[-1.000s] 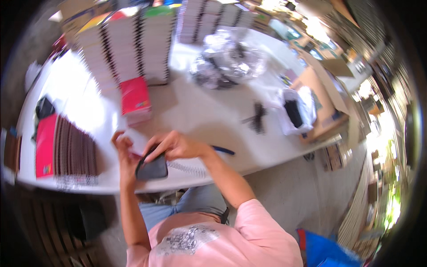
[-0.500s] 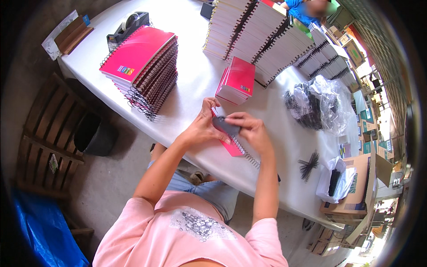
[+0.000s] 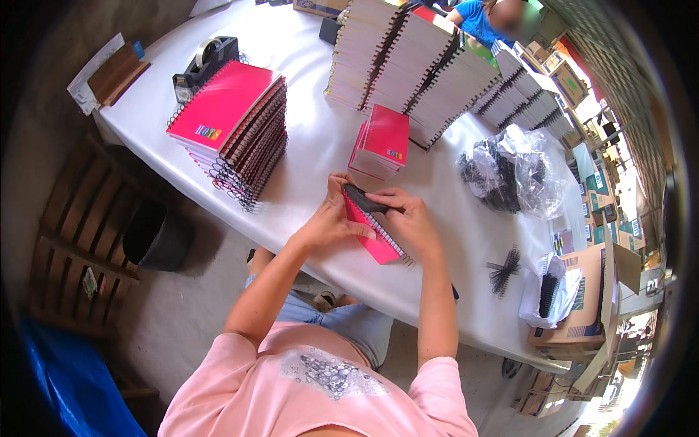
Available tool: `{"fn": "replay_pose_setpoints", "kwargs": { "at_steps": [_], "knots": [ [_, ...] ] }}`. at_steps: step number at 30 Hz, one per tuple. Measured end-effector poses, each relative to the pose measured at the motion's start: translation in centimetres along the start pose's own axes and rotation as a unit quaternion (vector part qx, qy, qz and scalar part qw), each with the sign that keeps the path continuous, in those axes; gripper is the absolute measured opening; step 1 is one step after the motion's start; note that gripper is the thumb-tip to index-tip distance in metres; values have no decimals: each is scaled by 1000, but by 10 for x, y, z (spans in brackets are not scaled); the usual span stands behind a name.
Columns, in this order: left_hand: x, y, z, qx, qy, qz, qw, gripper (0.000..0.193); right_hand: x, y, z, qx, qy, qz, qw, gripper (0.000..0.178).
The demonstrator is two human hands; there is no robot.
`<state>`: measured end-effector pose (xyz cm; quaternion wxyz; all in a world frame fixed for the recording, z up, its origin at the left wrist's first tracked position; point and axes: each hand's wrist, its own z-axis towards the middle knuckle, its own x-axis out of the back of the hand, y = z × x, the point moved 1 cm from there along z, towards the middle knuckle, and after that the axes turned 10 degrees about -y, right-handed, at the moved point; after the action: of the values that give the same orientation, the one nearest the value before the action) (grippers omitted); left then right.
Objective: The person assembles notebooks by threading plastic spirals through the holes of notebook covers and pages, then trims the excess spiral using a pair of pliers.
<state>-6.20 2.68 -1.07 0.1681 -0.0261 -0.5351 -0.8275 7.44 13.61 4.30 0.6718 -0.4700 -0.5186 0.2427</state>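
Observation:
Near the table's front edge, my left hand (image 3: 333,218) grips a small red notebook (image 3: 376,249), its thumb across the cover and its fingers at the far end. A dark spiral coil (image 3: 389,237) runs along the notebook's right edge, with a short loose tail past the near corner. My right hand (image 3: 409,218) pinches a dark flat piece (image 3: 364,199) against the coil's far end; its exact kind is unclear. Just beyond stands a small stack of red notebooks (image 3: 386,138). To the left rises a tall stack of red spiral notebooks (image 3: 229,102).
Tall stacks of spiral-bound books (image 3: 408,73) stand at the back, with a person in blue (image 3: 477,20) behind. Right lie a clear bag of black coils (image 3: 510,171), loose coils (image 3: 504,271) and a cardboard box (image 3: 586,291). A tape dispenser (image 3: 206,65) sits back left.
The coil's loose tail past the notebook's near corner has become shorter. My right hand and the dark piece have shifted slightly along the coil. The whole view has tilted a little.

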Motion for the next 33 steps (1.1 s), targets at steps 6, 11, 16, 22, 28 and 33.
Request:
{"fn": "replay_pose_setpoints", "kwargs": {
  "at_steps": [6,11,16,22,28,33],
  "knots": [
    [3,-6,-3,93,65,-231,966,37,52,36,-75,-157,219,-286,920,45],
    [7,14,-18,36,192,-170,966,53,8,23,-168,-269,203,-291,895,57],
    [-11,23,-24,-1,299,-22,954,73,-62,18,-175,-284,257,-422,821,54],
    [-7,46,-29,-104,293,83,947,86,-72,-62,-115,-53,287,-138,946,47],
    [-1,57,-32,-137,289,83,944,89,-78,-99,-84,-1,225,-269,937,42],
    [2,61,-34,-141,279,84,946,84,-85,-100,-79,5,196,-266,944,42]
  ]
}}
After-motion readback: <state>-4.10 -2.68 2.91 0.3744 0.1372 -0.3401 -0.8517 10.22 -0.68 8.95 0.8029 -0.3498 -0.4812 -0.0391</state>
